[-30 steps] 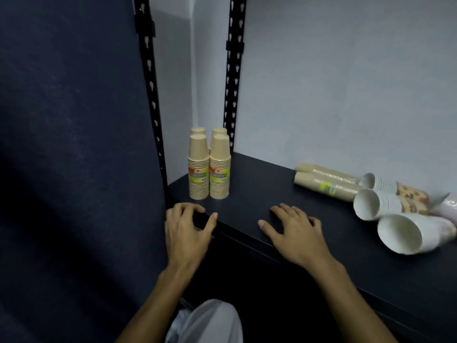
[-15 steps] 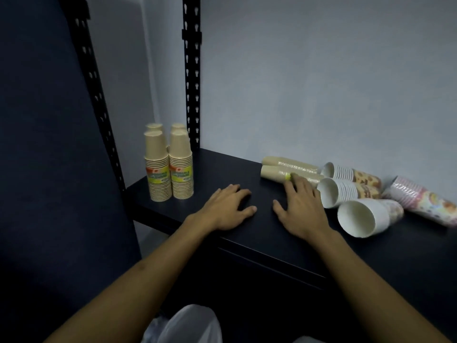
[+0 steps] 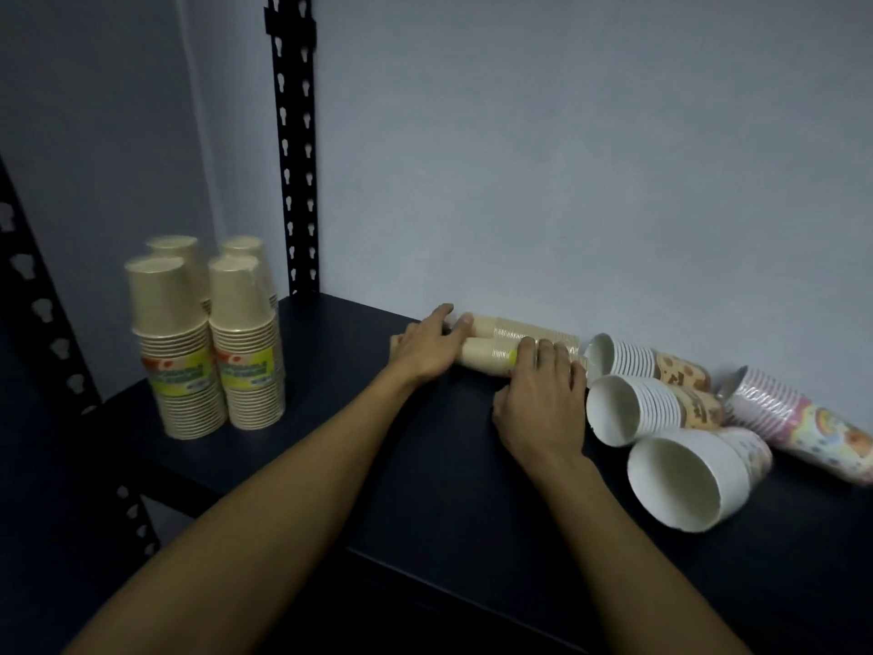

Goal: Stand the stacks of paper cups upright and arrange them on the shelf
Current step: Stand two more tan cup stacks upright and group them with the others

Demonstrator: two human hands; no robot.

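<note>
Against a pale wall, the dark shelf [image 3: 425, 465] carries four upright tan paper-cup stacks [image 3: 208, 342]; label writing is unreadable. One lying tan wrapped cup stack [image 3: 486, 354] is loosely clasped by the left hand [image 3: 427, 347] and right hand [image 3: 543, 399].

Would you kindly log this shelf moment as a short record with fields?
upright stacks: four tan cup stacks, standing upside down at the shelf's left end
lying tan stacks: two, on their sides by the wall
left hand: on their left end
right hand: over the nearer one's middle
other lying stacks: four patterned stacks, right of the hands
surface: dark shelf
</note>
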